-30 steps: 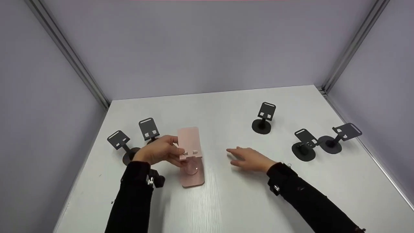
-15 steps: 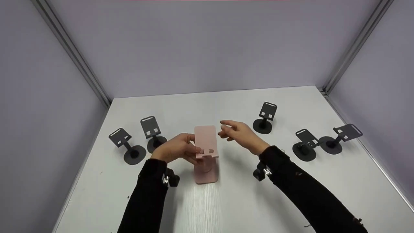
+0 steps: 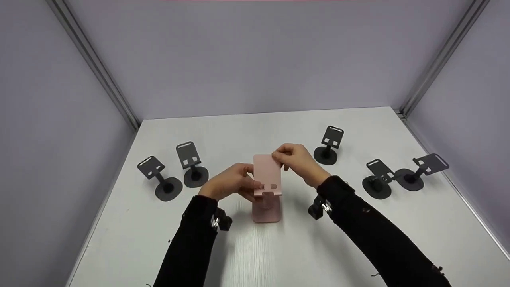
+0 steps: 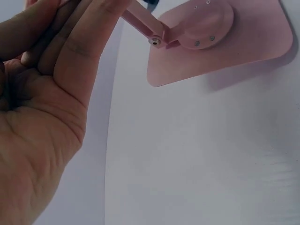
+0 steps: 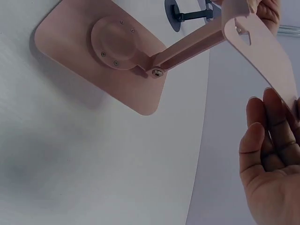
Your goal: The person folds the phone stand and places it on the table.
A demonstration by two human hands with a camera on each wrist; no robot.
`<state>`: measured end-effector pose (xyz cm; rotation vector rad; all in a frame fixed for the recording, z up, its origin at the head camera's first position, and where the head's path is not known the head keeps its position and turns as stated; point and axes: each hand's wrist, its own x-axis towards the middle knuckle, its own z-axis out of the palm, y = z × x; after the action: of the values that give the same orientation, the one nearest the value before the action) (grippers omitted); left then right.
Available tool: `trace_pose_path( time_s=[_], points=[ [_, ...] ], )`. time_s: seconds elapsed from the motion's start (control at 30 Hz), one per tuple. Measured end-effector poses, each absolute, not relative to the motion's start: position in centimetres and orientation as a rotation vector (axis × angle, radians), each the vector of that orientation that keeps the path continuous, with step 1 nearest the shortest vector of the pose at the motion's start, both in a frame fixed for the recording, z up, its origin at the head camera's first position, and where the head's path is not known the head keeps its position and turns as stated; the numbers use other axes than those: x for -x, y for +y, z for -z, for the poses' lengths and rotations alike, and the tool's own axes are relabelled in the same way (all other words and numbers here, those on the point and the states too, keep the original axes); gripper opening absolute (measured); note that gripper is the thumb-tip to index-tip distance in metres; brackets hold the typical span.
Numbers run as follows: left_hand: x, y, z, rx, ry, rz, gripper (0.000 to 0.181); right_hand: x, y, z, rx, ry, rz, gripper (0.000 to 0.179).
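A pink phone stand (image 3: 267, 171) is mid-table in the head view, with its plate raised above a rectangular base (image 5: 89, 56). My left hand (image 3: 233, 181) pinches the lower left edge of the plate, beside the lip. At the plate's upper right corner, my right hand (image 3: 299, 161) pinches the edge, its fingers partly behind it. The right wrist view shows the stand's hinged arm (image 5: 187, 49) joining base and plate. Only part of the left hand (image 4: 51, 93) and the underside of the stand appear in the left wrist view.
Two black phone stands (image 3: 189, 159) (image 3: 161, 179) are on the left of the white table (image 3: 255, 251). More stand on the right: one farther back (image 3: 328, 145), and two close together (image 3: 377, 179) (image 3: 418, 171). Grey-lilac panels (image 3: 255, 59) enclose the table.
My left hand has carried the pink phone stand to the right. My right hand has come up and left from the open table and now grips the plate's upper right corner.
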<state>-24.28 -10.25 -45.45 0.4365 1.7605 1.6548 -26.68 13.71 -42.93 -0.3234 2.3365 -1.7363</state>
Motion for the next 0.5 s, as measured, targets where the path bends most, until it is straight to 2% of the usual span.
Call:
trace_pose_path(
  time_s=[0.5],
  points=[
    [24.1, -9.8, 46.3, -0.399, 1.849, -1.788, 0.028, 26.5, 14.8, 41.9, 0.288, 2.299, 1.891, 0.013]
  ],
)
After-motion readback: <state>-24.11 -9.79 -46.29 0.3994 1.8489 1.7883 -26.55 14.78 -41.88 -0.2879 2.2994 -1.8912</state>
